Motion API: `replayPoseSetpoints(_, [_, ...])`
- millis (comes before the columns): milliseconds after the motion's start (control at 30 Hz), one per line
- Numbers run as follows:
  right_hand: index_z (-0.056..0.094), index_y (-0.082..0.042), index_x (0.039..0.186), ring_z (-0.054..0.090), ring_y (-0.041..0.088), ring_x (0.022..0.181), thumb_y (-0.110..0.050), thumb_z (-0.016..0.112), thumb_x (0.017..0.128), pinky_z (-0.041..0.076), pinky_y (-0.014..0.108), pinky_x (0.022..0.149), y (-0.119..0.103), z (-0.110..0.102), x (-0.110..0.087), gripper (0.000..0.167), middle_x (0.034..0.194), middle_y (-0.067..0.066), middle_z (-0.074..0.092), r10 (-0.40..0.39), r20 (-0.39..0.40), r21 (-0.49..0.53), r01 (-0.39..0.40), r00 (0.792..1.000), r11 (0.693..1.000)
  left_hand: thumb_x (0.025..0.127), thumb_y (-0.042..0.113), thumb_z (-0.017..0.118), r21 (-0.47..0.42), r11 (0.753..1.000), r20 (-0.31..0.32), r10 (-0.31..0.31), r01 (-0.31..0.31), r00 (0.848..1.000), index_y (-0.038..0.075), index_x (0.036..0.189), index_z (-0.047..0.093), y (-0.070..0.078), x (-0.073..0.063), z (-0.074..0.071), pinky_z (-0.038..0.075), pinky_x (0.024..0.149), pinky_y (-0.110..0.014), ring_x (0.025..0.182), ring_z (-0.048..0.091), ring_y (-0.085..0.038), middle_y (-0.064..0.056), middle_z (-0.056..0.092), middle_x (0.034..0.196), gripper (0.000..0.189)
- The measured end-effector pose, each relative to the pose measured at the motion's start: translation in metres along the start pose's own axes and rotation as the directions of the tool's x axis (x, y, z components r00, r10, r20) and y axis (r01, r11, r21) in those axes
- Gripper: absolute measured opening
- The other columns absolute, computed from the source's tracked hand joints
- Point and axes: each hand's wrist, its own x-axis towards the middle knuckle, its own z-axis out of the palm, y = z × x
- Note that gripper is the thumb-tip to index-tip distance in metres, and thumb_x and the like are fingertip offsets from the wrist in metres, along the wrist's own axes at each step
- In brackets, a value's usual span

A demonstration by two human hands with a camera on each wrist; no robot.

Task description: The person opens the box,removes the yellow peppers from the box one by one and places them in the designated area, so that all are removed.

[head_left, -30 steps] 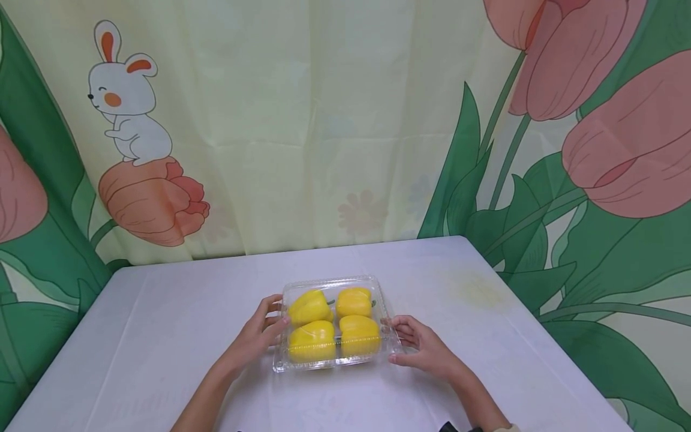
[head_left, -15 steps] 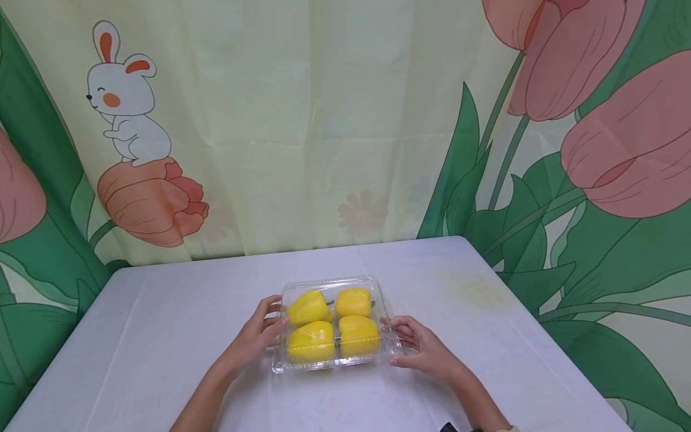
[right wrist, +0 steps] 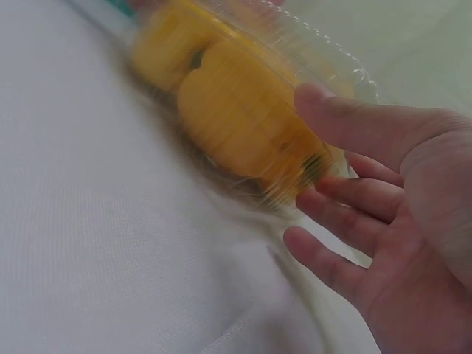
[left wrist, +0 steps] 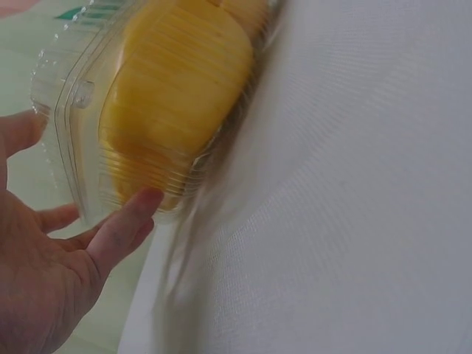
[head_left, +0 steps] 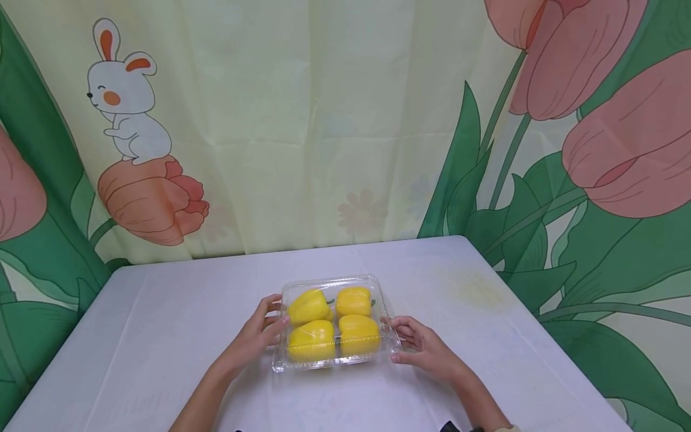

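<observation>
A clear plastic clamshell box point(head_left: 337, 362) lies closed on the white-covered table, with several yellow bell peppers point(head_left: 311, 341) visible through its lid. At its left side is my left hand point(head_left: 261, 331), thumb and fingers spread and fairly straight along the wall. My right hand point(head_left: 425, 350) flanks the opposite side, its fingertips right at the rim. The left wrist view shows a thumb point(left wrist: 125, 230) extended toward the box's lower corner. In the right wrist view, the loosely bent fingers point(right wrist: 332, 221) and thumb do not wrap round the box.
White cloth point(head_left: 178, 312) covers the table, whose far edge meets a pale curtain point(head_left: 324, 120). The curtain carries a printed rabbit point(head_left: 129, 108) and large pink tulips. A faint yellowish stain point(head_left: 477, 291) marks the cloth at the right.
</observation>
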Motion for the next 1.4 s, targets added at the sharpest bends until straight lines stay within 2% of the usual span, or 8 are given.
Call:
replayPoseSetpoints(267, [0.044, 0.005, 0.127, 0.044, 0.040, 0.134, -0.009, 0.073, 0.084, 0.048, 0.026, 0.103, -0.0005, -0.0021, -0.0003, 0.053, 0.145, 0.026, 0.045, -0.018, 0.036, 0.032, 0.017, 0.999, 0.999, 0.096, 0.036, 0.057, -0.001, 1.000, 0.014, 0.016, -0.016, 1.000, 0.020, 0.145, 0.029, -0.0008, -0.0010, 0.0000, 0.055, 0.093, -0.042, 0.134, 0.044, -0.037, -0.011, 0.038, 0.148, 0.059])
replayPoseSetpoints(333, [0.045, 0.005, 0.125, 0.047, 0.036, 0.133, -0.009, 0.072, 0.085, 0.048, 0.025, 0.102, -0.0003, -0.0025, -0.0002, 0.051, 0.143, 0.026, 0.047, -0.023, 0.040, 0.029, 0.022, 0.999, 0.999, 0.096, 0.035, 0.057, 0.001, 1.000, 0.022, 0.019, -0.020, 1.000, 0.019, 0.144, 0.031, -0.0011, -0.0013, 0.0000, 0.055, 0.094, -0.043, 0.134, 0.044, -0.036, -0.010, 0.038, 0.148, 0.057])
replayPoseSetpoints(600, [0.044, 0.005, 0.124, 0.055, 0.002, 0.125, -0.005, 0.069, 0.086, 0.047, 0.016, 0.100, 0.0020, -0.0041, -0.0009, 0.047, 0.149, 0.028, 0.038, -0.096, 0.088, 0.066, 0.091, 0.991, 0.994, 0.096, 0.035, 0.057, 0.001, 1.000, 0.030, 0.014, -0.014, 0.999, 0.020, 0.142, 0.033, -0.0015, -0.0008, -0.0009, 0.055, 0.095, -0.044, 0.134, 0.045, -0.034, -0.007, 0.040, 0.148, 0.053])
replayPoseSetpoints(833, [0.042, 0.008, 0.125, 0.061, 0.003, 0.112, -0.005, 0.066, 0.089, 0.049, 0.014, 0.094, 0.0015, -0.0046, -0.0016, 0.045, 0.141, 0.034, 0.044, -0.078, 0.105, 0.102, 0.067, 0.991, 0.992, 0.096, 0.036, 0.057, 0.002, 1.000, 0.034, 0.018, -0.018, 0.999, 0.019, 0.142, 0.032, -0.0023, -0.0009, -0.0007, 0.054, 0.095, -0.044, 0.135, 0.044, -0.035, -0.008, 0.039, 0.149, 0.055])
replayPoseSetpoints(967, [0.053, 0.012, 0.113, 0.051, -0.009, 0.119, -0.008, 0.059, 0.094, 0.050, 0.014, 0.092, 0.0030, -0.0029, -0.0017, 0.028, 0.144, 0.035, 0.040, -0.103, 0.091, 0.080, 0.096, 0.991, 0.992, 0.096, 0.035, 0.056, 0.001, 1.000, 0.051, 0.030, -0.030, 0.998, 0.017, 0.143, 0.031, -0.0007, -0.0017, -0.0015, 0.055, 0.095, -0.042, 0.135, 0.044, -0.035, -0.010, 0.038, 0.149, 0.056])
replayPoseSetpoints(1100, [0.062, 0.008, 0.103, 0.042, -0.018, 0.122, -0.013, 0.055, 0.098, 0.047, 0.011, 0.093, 0.0028, 0.0004, -0.0012, 0.023, 0.141, 0.034, 0.044, -0.116, 0.059, 0.040, 0.114, 0.991, 0.993, 0.097, 0.036, 0.056, 0.010, 0.999, 0.051, 0.031, -0.031, 0.998, 0.015, 0.143, 0.030, 0.0032, -0.0024, -0.0026, 0.055, 0.094, -0.041, 0.133, 0.045, -0.035, -0.012, 0.039, 0.147, 0.057])
replayPoseSetpoints(1300, [0.063, 0.003, 0.105, 0.049, -0.012, 0.116, -0.016, 0.054, 0.098, 0.047, 0.011, 0.092, 0.0001, 0.0004, -0.0004, 0.022, 0.130, 0.029, 0.055, -0.081, 0.073, 0.020, 0.079, 0.994, 0.997, 0.096, 0.036, 0.057, 0.002, 1.000, 0.033, 0.020, -0.020, 0.999, 0.015, 0.144, 0.030, 0.0041, -0.0028, -0.0034, 0.055, 0.094, -0.041, 0.134, 0.044, -0.036, -0.012, 0.037, 0.149, 0.058])
replayPoseSetpoints(1400, [0.061, 0.006, 0.103, 0.047, 0.015, 0.134, -0.016, 0.055, 0.098, 0.045, 0.010, 0.095, -0.0002, -0.0002, -0.0007, 0.023, 0.141, 0.028, 0.048, -0.074, 0.078, 0.031, 0.072, 0.994, 0.997, 0.096, 0.036, 0.057, -0.003, 1.000, 0.033, 0.020, -0.020, 0.999, 0.016, 0.144, 0.030, 0.0030, -0.0021, -0.0028, 0.056, 0.093, -0.041, 0.134, 0.044, -0.036, -0.012, 0.036, 0.150, 0.058])
